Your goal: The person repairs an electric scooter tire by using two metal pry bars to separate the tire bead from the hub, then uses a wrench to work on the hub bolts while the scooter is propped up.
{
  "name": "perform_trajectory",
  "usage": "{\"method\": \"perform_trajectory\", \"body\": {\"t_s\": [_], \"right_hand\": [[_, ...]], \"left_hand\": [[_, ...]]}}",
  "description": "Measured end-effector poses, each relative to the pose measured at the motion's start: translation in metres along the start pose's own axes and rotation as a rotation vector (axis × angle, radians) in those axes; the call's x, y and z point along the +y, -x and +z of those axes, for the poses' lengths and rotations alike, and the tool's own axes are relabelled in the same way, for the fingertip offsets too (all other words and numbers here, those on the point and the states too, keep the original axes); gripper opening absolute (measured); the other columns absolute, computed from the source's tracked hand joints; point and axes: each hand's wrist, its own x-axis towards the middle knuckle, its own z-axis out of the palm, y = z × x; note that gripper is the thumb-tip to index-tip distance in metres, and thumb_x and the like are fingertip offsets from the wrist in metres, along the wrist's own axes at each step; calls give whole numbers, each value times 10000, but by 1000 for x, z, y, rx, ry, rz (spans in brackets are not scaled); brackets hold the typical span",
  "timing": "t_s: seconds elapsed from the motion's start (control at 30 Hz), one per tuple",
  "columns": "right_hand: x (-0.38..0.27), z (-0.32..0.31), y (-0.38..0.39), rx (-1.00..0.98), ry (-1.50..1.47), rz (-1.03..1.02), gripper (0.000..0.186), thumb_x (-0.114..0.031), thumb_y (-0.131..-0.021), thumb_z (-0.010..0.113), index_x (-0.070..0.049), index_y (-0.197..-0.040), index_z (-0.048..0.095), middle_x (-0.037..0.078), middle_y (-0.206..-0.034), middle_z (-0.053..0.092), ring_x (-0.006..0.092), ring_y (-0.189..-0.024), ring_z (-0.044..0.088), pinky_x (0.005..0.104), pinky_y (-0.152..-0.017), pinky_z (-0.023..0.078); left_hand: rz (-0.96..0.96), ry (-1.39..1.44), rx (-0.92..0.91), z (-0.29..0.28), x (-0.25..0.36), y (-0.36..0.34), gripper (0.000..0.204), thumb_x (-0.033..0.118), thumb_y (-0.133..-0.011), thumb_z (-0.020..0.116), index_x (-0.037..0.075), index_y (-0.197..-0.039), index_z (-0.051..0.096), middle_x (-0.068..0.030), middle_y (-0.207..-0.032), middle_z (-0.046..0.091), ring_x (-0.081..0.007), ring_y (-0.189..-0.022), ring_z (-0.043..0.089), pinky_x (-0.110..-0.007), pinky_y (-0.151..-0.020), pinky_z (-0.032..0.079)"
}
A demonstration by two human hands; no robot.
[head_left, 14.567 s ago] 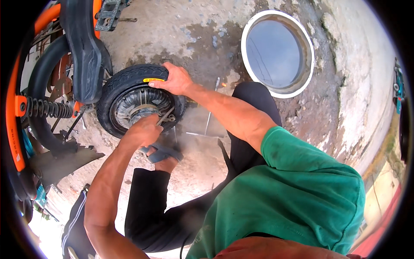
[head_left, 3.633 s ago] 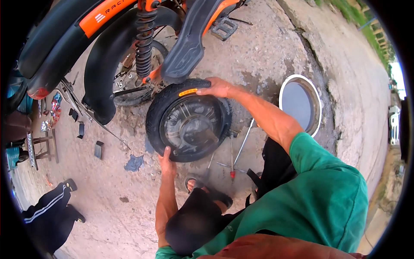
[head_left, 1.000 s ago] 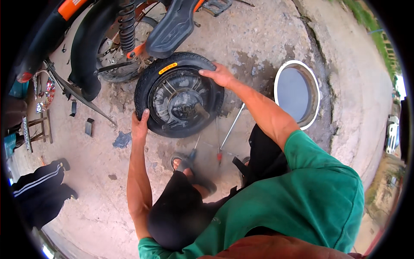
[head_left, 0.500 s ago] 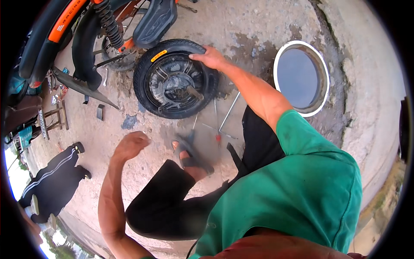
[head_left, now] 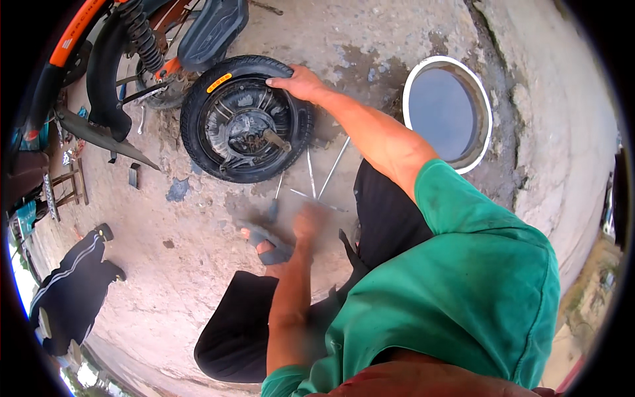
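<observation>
A motor scooter wheel with a black tyre (head_left: 190,118) and a dirty metal hub (head_left: 248,129) faces up at me, its axle stub sticking out. My right hand (head_left: 299,84) grips the tyre's right edge, thumb on the top face, fingers hidden round the tread. My left hand (head_left: 312,223) is smeared by motion beside my sandalled foot, at the near end of a thin metal rod (head_left: 311,169); its fingers cannot be made out. A screwdriver with a dark blue handle (head_left: 273,210) lies just left of it. A T-shaped metal wrench (head_left: 335,167) rests to its right.
A white-rimmed round basin (head_left: 486,106) of water stands to the right. An orange and black scooter (head_left: 135,40) is at the upper left, with a wrench (head_left: 141,120) on the concrete nearby. Another person's dark-trousered legs (head_left: 73,284) show at the far left.
My left hand has swung right, from open ground to the tools by my foot, covering the rod's red handle. The right hand keeps its hold on the tyre. The view has shifted slightly.
</observation>
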Motion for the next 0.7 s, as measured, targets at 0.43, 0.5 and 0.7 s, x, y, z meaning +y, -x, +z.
{"method": "perform_trajectory", "body": {"t_s": [0.43, 0.5, 0.7], "right_hand": [[-24, 4, 7, 21, 4, -4, 712, -502, -807, 901, 11, -1277, 751, 211, -1202, 790, 338, -1098, 764, 418, -985, 573], [-24, 2, 9, -5, -33, -42, 734, -523, -803, 897, 10, -1287, 748, 215, -1218, 785, 344, -1121, 758, 421, -1000, 567], [-7, -2, 2, -85, -34, 19, 798, -586, -784, 888, -4, -1309, 740, 245, -1273, 760, 372, -1215, 725, 433, -1055, 541]], "left_hand": [[130, 6, -204, 24, -72, 42, 300, 312, -811, 747, 75, -993, 776, -190, -995, 712, -346, -1084, 712, -501, -911, 595], [221, -129, -207, -15, -68, 39, 352, 308, -914, 668, 62, -1158, 731, -258, -1108, 745, -464, -1115, 704, -526, -957, 575], [197, -230, -45, -165, -36, 76, 294, 270, -953, 640, 54, -1136, 718, -285, -1062, 753, -494, -1051, 717, -539, -914, 571]]}}
